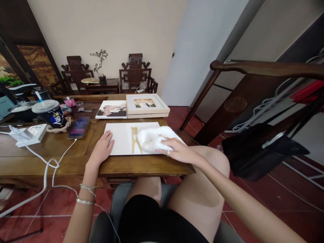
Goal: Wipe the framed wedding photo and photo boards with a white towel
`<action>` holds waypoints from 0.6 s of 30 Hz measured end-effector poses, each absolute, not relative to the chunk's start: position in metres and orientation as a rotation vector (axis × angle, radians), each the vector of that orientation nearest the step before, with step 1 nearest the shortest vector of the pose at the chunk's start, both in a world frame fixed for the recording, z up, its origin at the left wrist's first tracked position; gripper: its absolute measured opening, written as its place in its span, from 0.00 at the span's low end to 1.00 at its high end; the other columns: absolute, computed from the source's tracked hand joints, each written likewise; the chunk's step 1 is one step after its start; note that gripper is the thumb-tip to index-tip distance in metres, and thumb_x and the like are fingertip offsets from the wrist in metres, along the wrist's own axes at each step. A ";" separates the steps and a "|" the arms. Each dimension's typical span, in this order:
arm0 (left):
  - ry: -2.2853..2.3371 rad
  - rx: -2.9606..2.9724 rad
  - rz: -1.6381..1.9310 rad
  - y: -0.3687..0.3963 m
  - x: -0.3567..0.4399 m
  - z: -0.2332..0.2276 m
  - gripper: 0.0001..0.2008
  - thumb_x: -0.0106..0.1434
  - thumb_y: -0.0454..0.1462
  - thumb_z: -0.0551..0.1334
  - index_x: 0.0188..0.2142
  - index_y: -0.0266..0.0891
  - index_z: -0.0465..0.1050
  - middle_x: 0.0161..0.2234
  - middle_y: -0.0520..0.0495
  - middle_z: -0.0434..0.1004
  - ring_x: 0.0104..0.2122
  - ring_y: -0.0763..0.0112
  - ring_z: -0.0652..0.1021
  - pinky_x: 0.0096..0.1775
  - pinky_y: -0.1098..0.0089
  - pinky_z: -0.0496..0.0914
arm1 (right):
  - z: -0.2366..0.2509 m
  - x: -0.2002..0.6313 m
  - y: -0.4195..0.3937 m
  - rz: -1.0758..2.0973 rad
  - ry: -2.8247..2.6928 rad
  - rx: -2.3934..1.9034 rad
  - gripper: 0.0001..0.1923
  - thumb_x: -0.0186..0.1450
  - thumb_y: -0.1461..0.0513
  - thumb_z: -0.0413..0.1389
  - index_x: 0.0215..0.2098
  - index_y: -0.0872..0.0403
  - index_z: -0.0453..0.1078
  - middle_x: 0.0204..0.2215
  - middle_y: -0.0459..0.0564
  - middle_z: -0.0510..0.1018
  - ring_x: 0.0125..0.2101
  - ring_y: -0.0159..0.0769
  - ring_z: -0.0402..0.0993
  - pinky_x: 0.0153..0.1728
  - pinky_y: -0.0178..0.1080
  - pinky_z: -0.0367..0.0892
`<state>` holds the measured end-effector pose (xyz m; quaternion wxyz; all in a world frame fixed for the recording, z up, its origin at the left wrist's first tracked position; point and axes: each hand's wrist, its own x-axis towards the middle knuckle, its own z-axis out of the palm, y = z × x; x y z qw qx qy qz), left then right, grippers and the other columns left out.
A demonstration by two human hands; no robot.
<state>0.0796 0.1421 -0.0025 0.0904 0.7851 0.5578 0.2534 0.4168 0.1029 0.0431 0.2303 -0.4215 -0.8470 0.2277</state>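
Cloth lies on the board, framed picture behind

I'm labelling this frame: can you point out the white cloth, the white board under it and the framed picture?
white cloth (pixel 152 137): head view, middle of the folded cloth.
white board (pixel 121 136): head view, bare left part.
framed picture (pixel 131 107): head view, left frame edge.
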 end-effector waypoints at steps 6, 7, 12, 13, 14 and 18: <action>1.666 2.321 0.739 0.142 0.080 0.000 0.26 0.68 0.43 0.48 0.60 0.31 0.64 0.66 0.35 0.58 0.67 0.55 0.58 0.66 0.55 0.53 | 0.042 0.403 0.161 0.535 -2.242 -1.222 0.23 0.64 0.45 0.50 0.20 0.50 0.55 0.22 0.44 0.65 0.30 0.40 0.66 0.39 0.41 0.63; 1.663 2.321 0.737 0.142 0.080 0.000 0.27 0.68 0.43 0.48 0.60 0.30 0.64 0.66 0.34 0.58 0.67 0.55 0.58 0.66 0.55 0.53 | 0.042 0.401 0.169 0.528 -2.223 -1.241 0.23 0.64 0.45 0.50 0.21 0.50 0.55 0.23 0.45 0.66 0.30 0.39 0.66 0.38 0.41 0.62; 1.649 2.335 0.744 0.144 0.078 -0.001 0.26 0.68 0.44 0.48 0.60 0.31 0.65 0.66 0.35 0.59 0.66 0.55 0.59 0.66 0.55 0.52 | 0.038 0.395 0.184 0.488 -2.202 -1.279 0.21 0.65 0.45 0.50 0.23 0.50 0.60 0.25 0.47 0.70 0.38 0.46 0.70 0.43 0.44 0.63; 1.648 2.337 0.748 0.144 0.078 -0.001 0.26 0.69 0.44 0.48 0.60 0.32 0.65 0.66 0.36 0.59 0.66 0.56 0.59 0.66 0.55 0.52 | 0.037 0.395 0.182 0.470 -2.214 -1.265 0.21 0.65 0.46 0.50 0.23 0.50 0.61 0.25 0.47 0.71 0.40 0.48 0.71 0.46 0.45 0.63; 1.648 2.339 0.749 0.143 0.078 -0.001 0.26 0.69 0.44 0.48 0.60 0.32 0.65 0.66 0.36 0.59 0.66 0.56 0.59 0.66 0.55 0.52 | 0.035 0.395 0.178 0.451 -2.227 -1.252 0.20 0.66 0.46 0.49 0.23 0.49 0.61 0.25 0.47 0.71 0.43 0.49 0.72 0.49 0.45 0.62; 1.664 2.343 0.723 0.142 0.080 0.000 0.26 0.69 0.43 0.48 0.60 0.29 0.64 0.66 0.33 0.57 0.67 0.55 0.58 0.66 0.55 0.53 | 0.031 0.399 0.150 0.429 -2.276 -1.248 0.18 0.66 0.48 0.50 0.24 0.49 0.63 0.23 0.48 0.71 0.52 0.53 0.71 0.53 0.47 0.62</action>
